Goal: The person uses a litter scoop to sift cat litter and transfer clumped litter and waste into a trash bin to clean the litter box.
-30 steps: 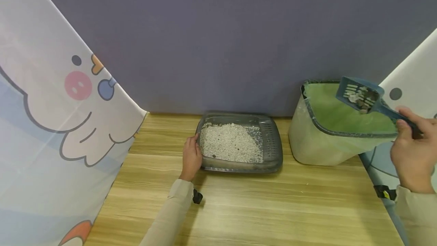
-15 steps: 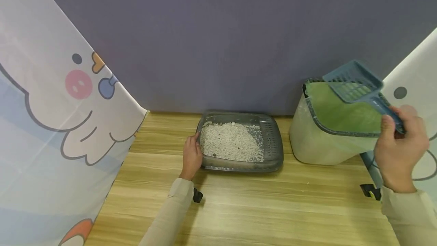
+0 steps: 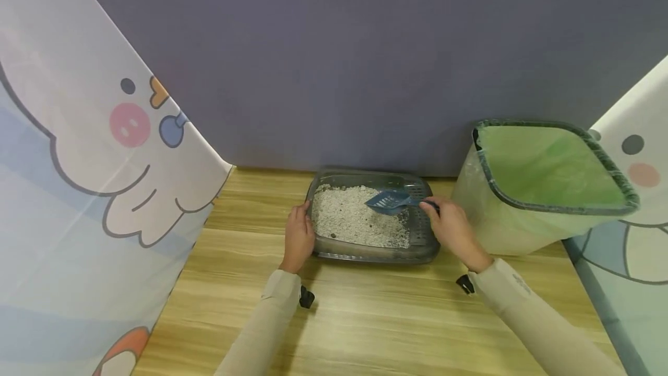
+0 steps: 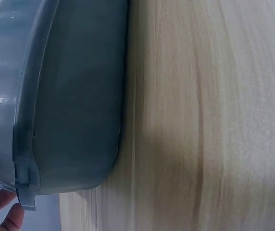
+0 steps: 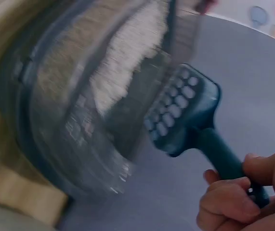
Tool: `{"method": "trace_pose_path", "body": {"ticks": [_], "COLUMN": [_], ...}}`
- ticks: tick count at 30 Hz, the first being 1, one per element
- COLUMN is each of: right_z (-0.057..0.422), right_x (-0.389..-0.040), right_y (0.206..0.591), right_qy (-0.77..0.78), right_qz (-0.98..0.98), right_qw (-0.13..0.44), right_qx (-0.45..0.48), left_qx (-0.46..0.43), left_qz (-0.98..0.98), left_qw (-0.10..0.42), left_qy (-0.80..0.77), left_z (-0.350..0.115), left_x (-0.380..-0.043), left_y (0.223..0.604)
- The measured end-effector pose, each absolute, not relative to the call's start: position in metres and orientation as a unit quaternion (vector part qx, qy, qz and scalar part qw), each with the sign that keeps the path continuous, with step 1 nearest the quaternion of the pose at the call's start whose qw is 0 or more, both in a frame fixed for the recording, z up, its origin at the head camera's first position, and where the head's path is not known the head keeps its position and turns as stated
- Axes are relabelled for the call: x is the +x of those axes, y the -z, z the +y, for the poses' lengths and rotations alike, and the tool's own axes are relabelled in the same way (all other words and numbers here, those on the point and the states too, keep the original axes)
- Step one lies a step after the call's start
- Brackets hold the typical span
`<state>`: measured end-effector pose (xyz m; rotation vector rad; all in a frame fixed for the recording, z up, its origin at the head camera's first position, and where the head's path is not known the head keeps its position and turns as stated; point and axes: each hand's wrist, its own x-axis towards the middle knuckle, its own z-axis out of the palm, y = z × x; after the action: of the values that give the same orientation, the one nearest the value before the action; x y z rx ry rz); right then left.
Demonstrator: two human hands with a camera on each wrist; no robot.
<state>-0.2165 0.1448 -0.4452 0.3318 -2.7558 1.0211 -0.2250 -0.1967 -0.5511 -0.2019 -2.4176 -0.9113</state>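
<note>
A dark grey translucent litter box (image 3: 376, 254) holds pale litter (image 3: 355, 216) with a few small dark lumps in it. My left hand (image 3: 299, 237) holds the box at its left rim; in the left wrist view only its fingertips (image 4: 13, 217) show, at the rim's corner. My right hand (image 3: 454, 228) grips the handle of a blue slotted litter scoop (image 3: 388, 202), whose head hangs over the right part of the litter. Nothing lies in the scoop (image 5: 180, 108) in the right wrist view, where the thumb and curled fingers surround its handle.
A bin with a green liner (image 3: 553, 167) stands right of the box, by the right forearm. The wood-patterned table (image 3: 376, 318) spreads in front. A grey-purple panel (image 3: 334, 74) rises behind, and printed cartoon panels (image 3: 78, 132) flank both sides.
The scoop held lumps over the bin, then showed empty there. My right hand has since brought it left and down over the litter box. The left hand stays at the rim.
</note>
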Motion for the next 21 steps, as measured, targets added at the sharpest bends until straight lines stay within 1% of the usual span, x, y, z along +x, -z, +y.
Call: {"method": "trace_pose_path", "body": {"ticks": [2,4,9,12,16,21], "right_z": [0.138,0.133,0.126,0.123,0.119,0.113], "right_x": [-0.229,-0.241,-0.266,-0.275,-0.288,-0.302], "right_y": [0.455,0.464,0.48,0.484,0.486,0.493], "right_qy": [-0.338,-0.329,-0.316,-0.323,-0.316,-0.299], "right_qz": [-0.936,-0.941,-0.945,-0.942,-0.942,-0.942], "right_qw": [0.034,0.002,-0.024,-0.053,-0.076,-0.125], "right_qx": [0.096,0.084,0.077,0.075,0.082,0.09], "left_qx": [-0.074,-0.073,-0.07,-0.067,-0.065,-0.065], "left_qz": [-0.899,-0.9,-0.902,-0.902,-0.904,-0.905], "left_qw": [0.272,0.271,0.262,0.259,0.255,0.258], "left_qy": [0.336,0.334,0.336,0.338,0.336,0.332], "left_z": [-0.196,-0.196,-0.195,-0.195,-0.195,-0.195], "left_x": [-0.225,-0.226,-0.226,-0.226,-0.227,-0.229], "left_y": [0.551,0.552,0.554,0.554,0.554,0.555]}}
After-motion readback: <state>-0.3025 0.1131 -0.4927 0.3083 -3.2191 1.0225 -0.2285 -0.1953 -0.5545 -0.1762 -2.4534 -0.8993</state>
